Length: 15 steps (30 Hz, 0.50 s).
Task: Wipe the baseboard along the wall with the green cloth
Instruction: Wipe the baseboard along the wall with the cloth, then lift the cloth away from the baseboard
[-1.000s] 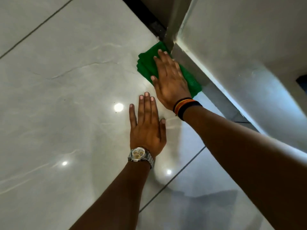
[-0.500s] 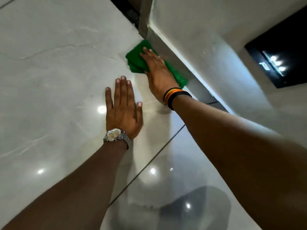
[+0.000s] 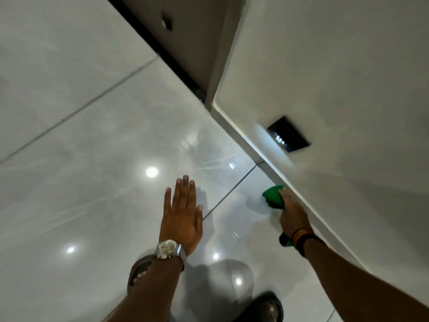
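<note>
Right hand (image 3: pixel 293 214) presses bunched green cloth (image 3: pixel 273 196) against grey baseboard strip (image 3: pixel 267 162) at the wall foot, left hand (image 3: pixel 183 217) splayed flat, empty, on glossy tile floor (image 3: pixel 92 159); risk: bracing palm slipping on slick tile.

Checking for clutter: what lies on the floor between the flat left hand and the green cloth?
Head view: only bare glossy tile with one dark grout line between left hand and green cloth.
</note>
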Available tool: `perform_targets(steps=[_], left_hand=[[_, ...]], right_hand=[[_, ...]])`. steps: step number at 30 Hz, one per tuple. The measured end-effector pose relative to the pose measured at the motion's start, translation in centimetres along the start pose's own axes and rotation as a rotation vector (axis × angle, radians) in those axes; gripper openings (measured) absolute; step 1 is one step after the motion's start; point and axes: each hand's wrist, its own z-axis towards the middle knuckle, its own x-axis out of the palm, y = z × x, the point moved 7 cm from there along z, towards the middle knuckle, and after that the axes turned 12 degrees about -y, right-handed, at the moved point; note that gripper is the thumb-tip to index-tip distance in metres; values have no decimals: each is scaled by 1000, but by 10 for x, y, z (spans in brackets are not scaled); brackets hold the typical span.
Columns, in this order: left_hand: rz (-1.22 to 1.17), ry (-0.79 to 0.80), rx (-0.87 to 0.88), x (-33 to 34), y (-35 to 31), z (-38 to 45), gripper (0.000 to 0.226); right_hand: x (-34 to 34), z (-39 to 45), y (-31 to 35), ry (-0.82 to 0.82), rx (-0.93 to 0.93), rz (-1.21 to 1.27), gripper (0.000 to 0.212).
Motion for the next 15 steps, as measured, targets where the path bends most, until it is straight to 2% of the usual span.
perform_targets(steps=[5, 7, 9, 12, 15], left_hand=[[-44, -64, 1, -142, -65, 24, 69], [-30, -67, -31, -208, -87, 34, 69], [-35, -78, -30, -272, -113, 45, 69], [-69, -90, 20, -376, -156, 53, 69], [-110, -126, 31, -458, -194, 49, 70]], right_hand=[[-94, -93, 124, 29, -164, 140, 73], [-145, -131, 178, 28, -287, 140, 76], [-201, -164, 224, 1, -329, 139, 77], [-298, -218, 280, -16, -386, 146, 78], [-386, -262, 306, -106, -501, 66, 80]])
